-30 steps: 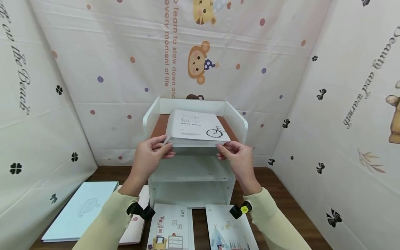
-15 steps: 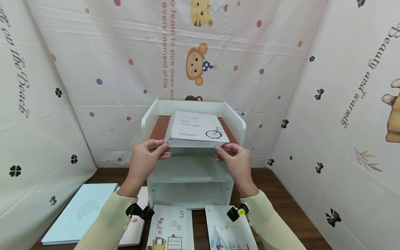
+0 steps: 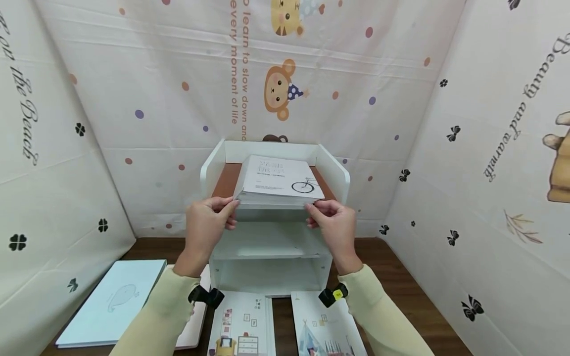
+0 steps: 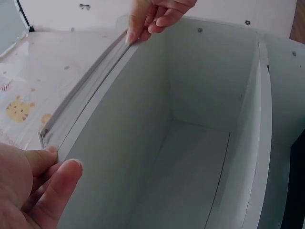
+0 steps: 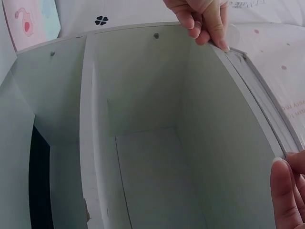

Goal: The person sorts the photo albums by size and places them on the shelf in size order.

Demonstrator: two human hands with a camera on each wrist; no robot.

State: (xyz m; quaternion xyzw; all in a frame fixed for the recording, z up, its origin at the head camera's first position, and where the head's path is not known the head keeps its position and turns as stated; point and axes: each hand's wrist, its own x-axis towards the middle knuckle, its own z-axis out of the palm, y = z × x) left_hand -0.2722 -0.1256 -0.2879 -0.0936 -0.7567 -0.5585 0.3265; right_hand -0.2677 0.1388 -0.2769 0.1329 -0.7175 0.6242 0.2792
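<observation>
A thick white book [image 3: 280, 178] with a bicycle drawing on its cover lies on the brown top board of a small white shelf [image 3: 271, 249]. Its front edge runs along the front of that board. My left hand [image 3: 208, 225] holds the book's near left corner between thumb and fingers. At the near right corner, my right hand [image 3: 334, 225] does the same. In the left wrist view, the fingertips sit where the book's edge [image 4: 93, 88] meets the board. The right wrist view shows fingertips at both ends of the book's edge [image 5: 262, 98].
Below the top board the shelf has two compartments. A light blue whale book [image 3: 111, 304] and a pale pink book [image 3: 193, 316] lie left on the dark wooden table [image 3: 401, 296]. Two illustrated books, left [image 3: 242, 324] and right [image 3: 327, 324], lie before the shelf. Printed cloth surrounds everything.
My left hand has shifted slightly left and down along the book's corner, and the book sits slightly farther left in view. The right hand has barely moved. The view shifts a little.
</observation>
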